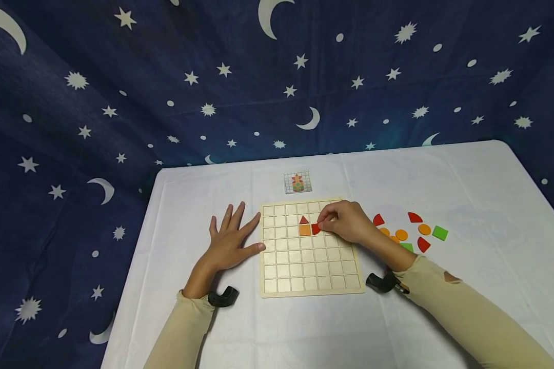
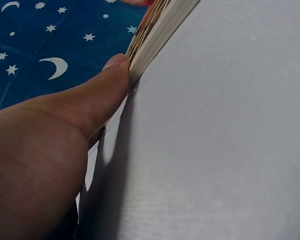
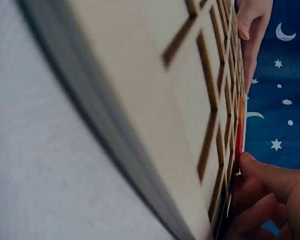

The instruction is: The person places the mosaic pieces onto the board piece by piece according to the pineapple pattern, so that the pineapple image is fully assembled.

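Note:
A wooden grid board [image 1: 295, 277] lies flat on the table. On it are a red triangle [image 1: 303, 220], an orange square [image 1: 304, 230] directly below that, and a red piece [image 1: 316, 229] to the square's right. My right hand [image 1: 348, 221] reaches over the board and pinches this red piece, whose right part its fingertips hide. In the right wrist view the thumb [image 3: 265, 172] is against the red piece's edge. My left hand [image 1: 231, 243] lies with fingers spread at the board's left side; its thumb [image 2: 102, 87] touches the board's edge.
A small pattern card [image 1: 297, 182] with a coloured figure on a grid lies behind the board. To the right are loose red quarter-circle pieces [image 1: 423, 244], several orange discs [image 1: 424, 229] and green squares [image 1: 440, 232], some partly behind the right forearm. A starry curtain [image 1: 240, 61] hangs behind the white table [image 1: 304, 333].

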{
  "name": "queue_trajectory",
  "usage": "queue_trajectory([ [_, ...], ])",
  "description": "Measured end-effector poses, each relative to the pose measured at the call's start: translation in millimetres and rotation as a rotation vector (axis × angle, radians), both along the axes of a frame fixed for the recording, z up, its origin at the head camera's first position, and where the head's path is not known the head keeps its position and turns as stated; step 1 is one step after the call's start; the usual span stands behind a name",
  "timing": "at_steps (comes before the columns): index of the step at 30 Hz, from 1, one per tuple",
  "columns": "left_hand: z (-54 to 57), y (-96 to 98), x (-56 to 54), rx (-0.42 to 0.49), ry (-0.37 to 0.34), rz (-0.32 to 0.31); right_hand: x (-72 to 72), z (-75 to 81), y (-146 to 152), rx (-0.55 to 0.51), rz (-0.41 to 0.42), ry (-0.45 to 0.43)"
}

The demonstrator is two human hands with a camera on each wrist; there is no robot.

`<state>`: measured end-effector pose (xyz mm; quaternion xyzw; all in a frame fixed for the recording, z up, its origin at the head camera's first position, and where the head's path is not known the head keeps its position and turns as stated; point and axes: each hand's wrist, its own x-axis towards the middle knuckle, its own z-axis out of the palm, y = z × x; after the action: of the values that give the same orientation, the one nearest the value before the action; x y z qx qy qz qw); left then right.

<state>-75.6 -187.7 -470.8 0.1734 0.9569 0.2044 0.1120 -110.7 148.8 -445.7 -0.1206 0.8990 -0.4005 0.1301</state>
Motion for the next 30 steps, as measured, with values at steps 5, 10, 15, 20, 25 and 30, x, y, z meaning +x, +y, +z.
queue_trajectory([
  [5, -0.5, 0.1, -0.3, 0.001, 0.005, -0.003, 0.5, -0.8, -2.0, 0.050, 0.021, 0.027],
  [10, -1.7, 0.3, -0.7, 0.000, 0.004, -0.002, -1.1, -1.2, -1.2, 0.062, 0.038, 0.027],
  [15, -1.8, 0.7, -0.6, -0.002, -0.001, 0.002, -3.8, -1.8, 3.7, 0.049, 0.067, -0.014],
  [20, -0.4, 1.1, -0.5, 0.000, -0.003, 0.004, -4.3, -2.5, 4.3, 0.043, 0.080, -0.013],
  [25, 0.1, 0.2, -0.5, 0.001, -0.006, 0.002, -3.6, -3.3, 2.4, 0.048, 0.072, 0.008],
  [30, -0.8, -0.1, -0.8, -0.008, -0.012, 0.003, -3.8, -2.1, 2.8, 0.048, 0.065, -0.006],
])
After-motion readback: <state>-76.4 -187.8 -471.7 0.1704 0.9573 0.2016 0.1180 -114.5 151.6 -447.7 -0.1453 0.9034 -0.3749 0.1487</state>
